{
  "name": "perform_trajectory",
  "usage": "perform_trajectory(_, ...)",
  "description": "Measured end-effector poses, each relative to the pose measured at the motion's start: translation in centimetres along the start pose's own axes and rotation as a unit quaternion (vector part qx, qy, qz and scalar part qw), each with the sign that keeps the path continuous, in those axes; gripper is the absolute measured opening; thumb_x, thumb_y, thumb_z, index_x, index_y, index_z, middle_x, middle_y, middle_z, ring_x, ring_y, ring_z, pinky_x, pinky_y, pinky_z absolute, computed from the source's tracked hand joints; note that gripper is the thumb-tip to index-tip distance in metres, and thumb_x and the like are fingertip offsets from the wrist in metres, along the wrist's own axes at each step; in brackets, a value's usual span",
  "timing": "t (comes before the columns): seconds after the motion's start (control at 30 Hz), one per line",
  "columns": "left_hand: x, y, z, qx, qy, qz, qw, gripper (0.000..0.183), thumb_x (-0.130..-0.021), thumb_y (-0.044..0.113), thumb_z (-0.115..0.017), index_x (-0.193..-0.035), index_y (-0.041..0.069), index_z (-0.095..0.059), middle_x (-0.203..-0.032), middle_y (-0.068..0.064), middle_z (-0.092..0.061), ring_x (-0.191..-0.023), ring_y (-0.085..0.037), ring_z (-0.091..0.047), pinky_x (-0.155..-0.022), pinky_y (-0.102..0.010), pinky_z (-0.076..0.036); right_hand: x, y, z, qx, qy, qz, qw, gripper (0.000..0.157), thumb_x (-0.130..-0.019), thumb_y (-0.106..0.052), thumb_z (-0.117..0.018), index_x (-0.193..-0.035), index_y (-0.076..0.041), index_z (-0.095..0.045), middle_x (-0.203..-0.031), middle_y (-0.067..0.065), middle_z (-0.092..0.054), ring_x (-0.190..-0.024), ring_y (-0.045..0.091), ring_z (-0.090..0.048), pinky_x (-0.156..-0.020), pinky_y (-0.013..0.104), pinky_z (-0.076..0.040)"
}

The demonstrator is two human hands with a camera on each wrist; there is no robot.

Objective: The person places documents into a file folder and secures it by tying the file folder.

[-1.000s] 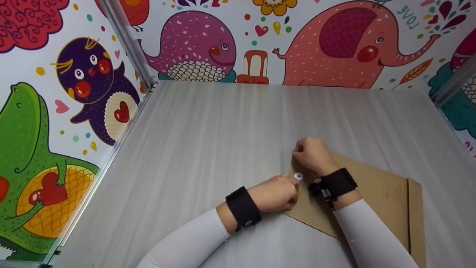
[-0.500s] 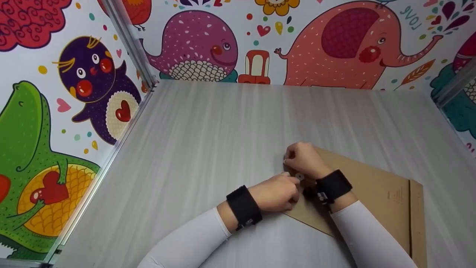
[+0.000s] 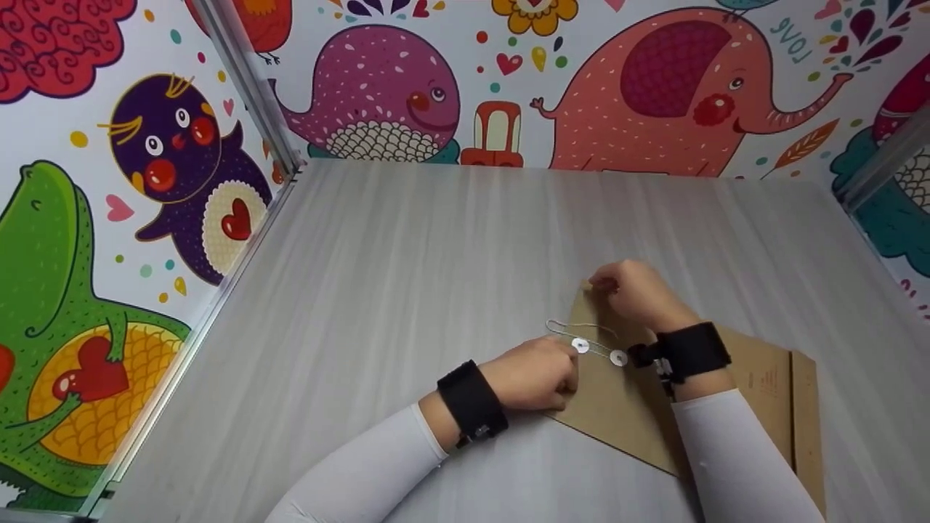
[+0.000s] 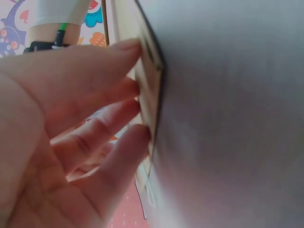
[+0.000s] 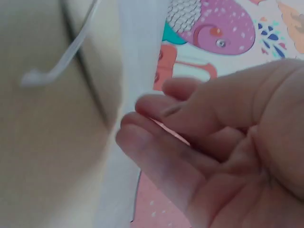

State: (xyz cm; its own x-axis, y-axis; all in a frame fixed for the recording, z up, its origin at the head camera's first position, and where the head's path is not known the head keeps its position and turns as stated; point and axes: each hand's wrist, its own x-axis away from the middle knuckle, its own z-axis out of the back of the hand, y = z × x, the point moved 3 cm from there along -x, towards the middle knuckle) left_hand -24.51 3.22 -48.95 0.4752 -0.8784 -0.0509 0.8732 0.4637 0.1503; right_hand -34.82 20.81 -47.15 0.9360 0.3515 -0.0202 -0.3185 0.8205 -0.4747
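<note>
A brown kraft document envelope [image 3: 763, 356] lies on the table at the lower right. Two white round paper buttons, a left button [image 3: 580, 346] and a right button [image 3: 618, 357], sit near its left end. A thin white string [image 3: 581, 325] lies loose by them, its bend reaching past the envelope's edge. My left hand [image 3: 534, 374] rests its fingertips on the envelope's left edge; in the left wrist view the thumb and fingers touch the board. Over the upper left corner hovers my right hand [image 3: 643, 294], fingers loosely bent, nothing seen between them in the right wrist view.
The grey wood-grain table [image 3: 407, 261] stretches left and behind the envelope. Walls printed with cartoon animals stand at the back and the sides, joined by a metal corner post [image 3: 251, 80]. A darker fold line [image 3: 793, 407] runs near the envelope's right end.
My right hand first shifted left and nearer, then back right and away. String once mostly hidden by it now lies in plain sight, with both buttons showing. My left hand has stayed put.
</note>
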Motion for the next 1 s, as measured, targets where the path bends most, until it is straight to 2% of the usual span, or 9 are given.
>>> perform_trajectory(0.1, -0.1, -0.1, -0.1, 0.000, -0.004, 0.009, 1.0000, 0.009, -0.076, 0.024, -0.076, -0.068, 0.023, -0.072, -0.085, 0.012, -0.063, -0.089, -0.007, -0.058, -0.089, -0.020, -0.045, 0.0, 0.3, 0.0, 0.001, -0.014, 0.005, 1.000, 0.041, -0.079, 0.014, -0.047, -0.108, 0.003, -0.074, -0.104, 0.020, -0.075, -0.101, 0.035, -0.070, -0.090, 0.053, -0.056)
perform_trajectory(0.2, -0.2, -0.1, 0.0, 0.003, -0.011, 0.018, 0.9998, 0.009, -0.075, 0.024, -0.077, -0.068, 0.023, -0.072, -0.087, 0.012, -0.063, -0.091, -0.008, -0.058, -0.089, -0.021, -0.045, 0.0, 0.2, -0.2, 0.010, -0.009, 0.021, 1.000, 0.037, -0.083, 0.013, -0.050, -0.104, 0.000, -0.076, -0.101, 0.016, -0.076, -0.095, 0.031, -0.069, -0.087, 0.051, -0.056)
perform_trajectory(0.3, -0.2, 0.0, 0.0, 0.004, -0.016, 0.025, 0.9996, 0.008, -0.075, 0.025, -0.078, -0.070, 0.023, -0.073, -0.090, 0.012, -0.064, -0.094, -0.008, -0.058, -0.088, -0.021, -0.045, 0.0, -0.1, -0.7, 0.041, -0.012, 0.053, 0.998, 0.036, -0.081, 0.016, -0.049, -0.094, -0.004, -0.077, -0.088, 0.010, -0.073, -0.079, 0.024, -0.063, -0.075, 0.043, -0.056)
perform_trajectory(0.4, -0.1, 0.0, 0.0, 0.004, -0.017, 0.030, 0.9994, 0.007, -0.076, 0.026, -0.079, -0.071, 0.023, -0.074, -0.091, 0.012, -0.065, -0.094, -0.009, -0.058, -0.085, -0.021, -0.047, -0.1, -0.3, -1.4, 0.064, -0.011, 0.085, 0.994, 0.036, -0.077, 0.018, -0.049, -0.085, -0.005, -0.075, -0.079, 0.007, -0.068, -0.071, 0.021, -0.056, -0.065, 0.035, -0.050)
perform_trajectory(0.57, 0.0, -0.1, -0.1, -0.003, -0.020, 0.030, 0.9993, 0.007, -0.077, 0.029, -0.079, -0.073, 0.024, -0.075, -0.088, 0.012, -0.065, -0.092, -0.008, -0.058, -0.091, -0.022, -0.046, -0.1, -0.5, -2.0, 0.066, 0.015, 0.113, 0.991, 0.034, -0.075, 0.019, -0.050, -0.085, -0.002, -0.075, -0.088, 0.013, -0.069, -0.081, 0.027, -0.065, -0.066, 0.036, -0.053)
perform_trajectory(0.7, -0.1, 0.0, -0.1, -0.006, -0.019, 0.024, 0.9995, 0.008, -0.077, 0.029, -0.079, -0.072, 0.024, -0.075, -0.086, 0.012, -0.065, -0.092, -0.008, -0.058, -0.092, -0.021, -0.045, 0.1, -0.7, -2.1, 0.073, 0.011, 0.127, 0.989, 0.040, -0.070, 0.022, -0.050, -0.088, -0.001, -0.077, -0.088, 0.014, -0.070, -0.082, 0.029, -0.067, -0.068, 0.039, -0.055)
perform_trajectory(0.87, -0.2, -0.4, 0.3, 0.003, -0.009, 0.013, 0.9999, 0.006, -0.078, 0.023, -0.077, -0.072, 0.022, -0.075, -0.083, 0.010, -0.064, -0.083, -0.009, -0.058, -0.079, -0.021, -0.047, 0.4, -1.3, -2.1, 0.114, -0.010, 0.151, 0.982, 0.034, -0.065, 0.023, -0.051, -0.074, -0.003, -0.071, -0.077, 0.010, -0.064, -0.070, 0.019, -0.055, -0.060, 0.032, -0.046)
perform_trajectory(0.93, -0.3, -1.1, 0.4, 0.005, 0.006, 0.023, 0.9997, 0.006, -0.081, 0.019, -0.074, -0.075, 0.021, -0.076, -0.082, 0.009, -0.065, -0.078, -0.009, -0.057, -0.073, -0.022, -0.048, 0.5, -1.5, -2.2, 0.129, -0.011, 0.164, 0.978, 0.031, -0.066, 0.023, -0.053, -0.072, -0.003, -0.069, -0.075, 0.010, -0.062, -0.068, 0.019, -0.053, -0.058, 0.031, -0.044)
perform_trajectory(1.0, -0.5, -2.0, 0.5, 0.002, 0.025, 0.048, 0.9985, 0.008, -0.084, 0.016, -0.070, -0.080, 0.020, -0.076, -0.083, 0.006, -0.065, -0.076, -0.010, -0.059, -0.069, -0.024, -0.050, 0.4, -1.6, -2.3, 0.132, -0.011, 0.167, 0.977, 0.029, -0.068, 0.022, -0.054, -0.073, -0.003, -0.069, -0.077, 0.012, -0.061, -0.068, 0.021, -0.054, -0.059, 0.032, -0.045)
